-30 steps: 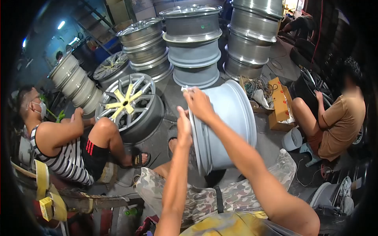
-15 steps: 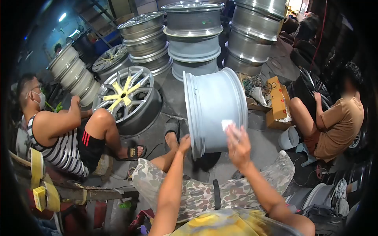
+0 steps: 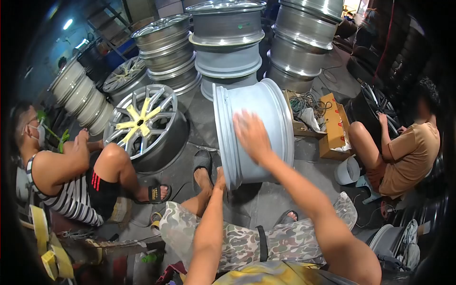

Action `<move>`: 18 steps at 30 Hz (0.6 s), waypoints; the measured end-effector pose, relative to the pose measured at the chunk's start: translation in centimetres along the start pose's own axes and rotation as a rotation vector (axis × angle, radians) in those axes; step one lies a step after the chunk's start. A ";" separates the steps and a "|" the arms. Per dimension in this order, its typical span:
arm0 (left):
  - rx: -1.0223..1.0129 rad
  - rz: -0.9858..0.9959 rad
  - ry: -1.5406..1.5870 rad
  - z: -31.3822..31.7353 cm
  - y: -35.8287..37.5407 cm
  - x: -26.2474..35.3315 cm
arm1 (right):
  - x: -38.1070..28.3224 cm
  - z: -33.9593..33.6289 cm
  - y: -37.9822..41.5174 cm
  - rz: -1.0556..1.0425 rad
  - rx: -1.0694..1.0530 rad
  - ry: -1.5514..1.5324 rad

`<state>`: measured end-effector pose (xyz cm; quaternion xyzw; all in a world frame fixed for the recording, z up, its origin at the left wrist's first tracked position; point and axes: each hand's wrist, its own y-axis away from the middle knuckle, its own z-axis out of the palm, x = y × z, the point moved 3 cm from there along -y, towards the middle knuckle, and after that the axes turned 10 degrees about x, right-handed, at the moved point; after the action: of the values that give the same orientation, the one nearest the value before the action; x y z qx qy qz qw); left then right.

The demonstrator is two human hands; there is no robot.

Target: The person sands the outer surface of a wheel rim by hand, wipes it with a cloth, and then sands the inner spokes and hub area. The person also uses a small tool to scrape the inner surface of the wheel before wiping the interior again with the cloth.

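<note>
**First voice:** Nearest, at 6 o'clock, are your camouflage trousers [image 3: 294, 242]. What stands past your knees?

**Second voice:** At 12 o'clock, a pale grey wheel rim [image 3: 274, 118], standing on edge, its broad barrel towards you and its lips to left and right.

**First voice:** How should you expect it to handle?

**Second voice:** Probably stiff and fairly heavy, inclined to roll. The smooth, matt barrel offers little to grip; the raised lips look the better hold. The coating may mark more easily than the metal.

**First voice:** And your fingers?

**Second voice:** Your left hand [image 3: 221, 179] is low at the rim's left lip, about 7 o'clock on the rim, seemingly touching. Its fingers are mostly hidden, so how far they close cannot be told. Your right hand [image 3: 251, 137] is over the barrel, left of its middle, fingers extended and close together. They are blurred; whether they touch the barrel or hold something is unclear.

**First voice:** Farther out?

**Second voice:** A person in a striped top [image 3: 59, 168] sits at 10 o'clock; a yellow-centred wheel [image 3: 140, 121] leans at 11. At 2 o'clock sits a person in a brown top [image 3: 411, 154]. Farthest, at 12, rises a stack of rims [image 3: 227, 45].
</note>
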<state>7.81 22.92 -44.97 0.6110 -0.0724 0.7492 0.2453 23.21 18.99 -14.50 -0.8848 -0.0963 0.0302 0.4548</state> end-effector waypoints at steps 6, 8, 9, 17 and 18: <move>0.112 0.013 0.246 3.0 1.7 0.9 | 4.3 -8.0 9.7 -0.364 -0.237 -0.105; 0.187 0.114 0.318 2.9 2.4 -0.3 | 6.8 -7.8 5.3 -0.313 -0.201 -0.001; 0.127 0.081 0.297 2.2 1.8 -2.3 | 8.0 -6.9 2.1 -0.258 -0.176 0.064; -0.028 -0.022 0.068 -0.7 2.2 -7.9 | 8.5 6.9 -8.7 0.477 -0.398 -0.037; -0.005 -0.025 0.093 -0.2 2.9 -7.0 | 6.1 4.7 -7.4 0.311 -0.319 -0.093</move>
<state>7.24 18.56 -51.17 0.5756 -0.0552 0.7735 0.2593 27.49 28.20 -11.06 -0.9475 0.0166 0.1252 0.2939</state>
